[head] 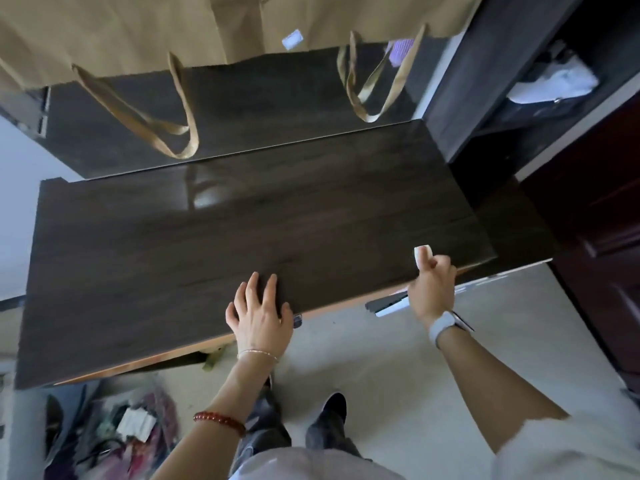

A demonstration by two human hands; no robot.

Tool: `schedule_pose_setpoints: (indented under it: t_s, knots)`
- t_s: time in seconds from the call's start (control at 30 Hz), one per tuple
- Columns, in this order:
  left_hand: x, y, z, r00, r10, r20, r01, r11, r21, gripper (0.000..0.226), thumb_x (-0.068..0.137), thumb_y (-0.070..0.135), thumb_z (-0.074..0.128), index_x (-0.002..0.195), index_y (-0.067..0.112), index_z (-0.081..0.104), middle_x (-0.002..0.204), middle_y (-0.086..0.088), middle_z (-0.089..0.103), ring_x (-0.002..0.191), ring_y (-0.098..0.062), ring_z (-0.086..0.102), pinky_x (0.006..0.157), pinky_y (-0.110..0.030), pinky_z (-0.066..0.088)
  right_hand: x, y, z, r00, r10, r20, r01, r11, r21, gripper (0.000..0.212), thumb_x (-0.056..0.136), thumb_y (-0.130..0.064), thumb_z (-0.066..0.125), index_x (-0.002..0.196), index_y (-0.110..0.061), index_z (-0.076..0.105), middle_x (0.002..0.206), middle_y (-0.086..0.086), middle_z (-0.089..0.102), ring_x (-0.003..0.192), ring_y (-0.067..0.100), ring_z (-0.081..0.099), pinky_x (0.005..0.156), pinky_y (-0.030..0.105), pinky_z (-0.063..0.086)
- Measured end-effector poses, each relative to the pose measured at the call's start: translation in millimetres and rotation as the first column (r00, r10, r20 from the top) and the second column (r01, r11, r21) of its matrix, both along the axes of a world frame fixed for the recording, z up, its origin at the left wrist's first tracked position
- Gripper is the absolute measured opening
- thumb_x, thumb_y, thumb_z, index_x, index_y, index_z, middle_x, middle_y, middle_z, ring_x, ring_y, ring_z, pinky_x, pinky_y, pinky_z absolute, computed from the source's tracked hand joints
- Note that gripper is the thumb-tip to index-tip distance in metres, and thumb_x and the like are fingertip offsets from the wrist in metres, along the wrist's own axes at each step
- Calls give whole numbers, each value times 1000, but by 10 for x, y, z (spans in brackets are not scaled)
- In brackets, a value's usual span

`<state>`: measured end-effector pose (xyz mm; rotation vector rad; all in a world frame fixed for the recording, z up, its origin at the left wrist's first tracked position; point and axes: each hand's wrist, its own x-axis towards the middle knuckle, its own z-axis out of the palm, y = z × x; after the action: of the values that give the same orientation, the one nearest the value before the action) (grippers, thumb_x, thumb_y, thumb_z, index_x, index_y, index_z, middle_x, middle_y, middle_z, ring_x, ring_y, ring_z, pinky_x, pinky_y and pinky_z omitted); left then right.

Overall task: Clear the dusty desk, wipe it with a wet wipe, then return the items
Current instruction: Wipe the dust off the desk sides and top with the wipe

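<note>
The dark wooden desk (214, 237) fills the middle of the head view, its top bare and glossy. My left hand (258, 313) rests flat on the desk's front edge with fingers spread. My right hand (431, 285) is at the front edge further right and pinches a small folded white wet wipe (423, 255) between thumb and fingers, just above the desk surface.
Tan curtains (173, 26) with hanging tie loops (377, 81) sit behind the desk. A dark shelf unit (519, 81) stands at the right, holding white items. Several cluttered objects (131, 427) lie on the floor at the lower left. My feet (329, 424) stand on pale floor.
</note>
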<state>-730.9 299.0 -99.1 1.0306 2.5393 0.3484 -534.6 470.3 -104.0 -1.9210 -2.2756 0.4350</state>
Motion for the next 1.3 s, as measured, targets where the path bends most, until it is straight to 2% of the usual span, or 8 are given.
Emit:
schedule_pose_setpoints:
  t_s: [0.13,0.3,0.6,0.77,0.93,1.1,1.2,1.3]
  knots:
    - [-47,-65,-36,997,-26,-68,27,1000,16,61,77,44,27,128,20,51,140,-8,43,131,-32,32,101,-51,24,-410,-317,-62,985,163,-64,-156,983,97,53,69,12,44,118,-5,52,102,23,52,84,40,48,66,41,45]
    - [-183,-83,31,998,22,-51,-16,995,102,53,79,35,31,124,19,55,133,-3,52,122,-27,38,98,-45,25,-986,-806,5,766,621,-164,-627,779,20,61,61,11,46,119,-10,52,95,14,53,78,33,47,64,41,46]
    - [-470,-263,52,969,233,-81,-216,959,182,46,76,29,41,115,13,60,123,-14,54,115,-37,44,95,-52,29,-1312,-130,84,961,271,-54,-272,962,-12,57,77,6,48,131,-12,41,115,18,44,96,33,41,81,36,38]
    - [-667,-646,-29,952,292,-88,-279,951,137,50,77,35,39,118,14,58,130,-13,49,121,-34,35,98,-53,28,-2088,-447,94,786,610,-104,-617,785,-58,61,78,5,42,134,-19,39,119,12,42,100,32,39,85,37,36]
    - [-724,-746,-69,951,293,-98,-280,952,125,61,74,44,29,118,13,58,131,-13,48,121,-32,34,98,-51,26,-1811,-1186,15,614,772,-168,-785,620,-19,59,69,4,30,116,-20,55,93,9,51,76,28,45,63,34,41]
    - [-578,-537,-12,977,200,-78,-184,966,180,56,76,41,32,116,13,59,128,-15,50,118,-29,33,97,-54,28,-1118,-589,42,920,371,-126,-368,929,50,63,63,17,46,115,-16,58,91,15,53,73,33,48,63,39,47]
    - [-547,-443,0,976,212,-47,-200,963,178,52,78,38,35,120,14,56,130,-13,48,122,-33,36,99,-53,26,-1225,-289,61,986,144,-90,-140,989,53,58,65,15,50,116,-9,57,97,23,53,78,39,48,66,41,43]
    - [-565,-496,-20,966,260,4,-256,945,204,54,78,38,37,122,13,55,132,-14,47,123,-36,36,100,-52,27,-1584,-664,34,819,549,-164,-544,835,82,55,65,7,41,108,-19,64,92,13,55,74,35,49,61,36,39]
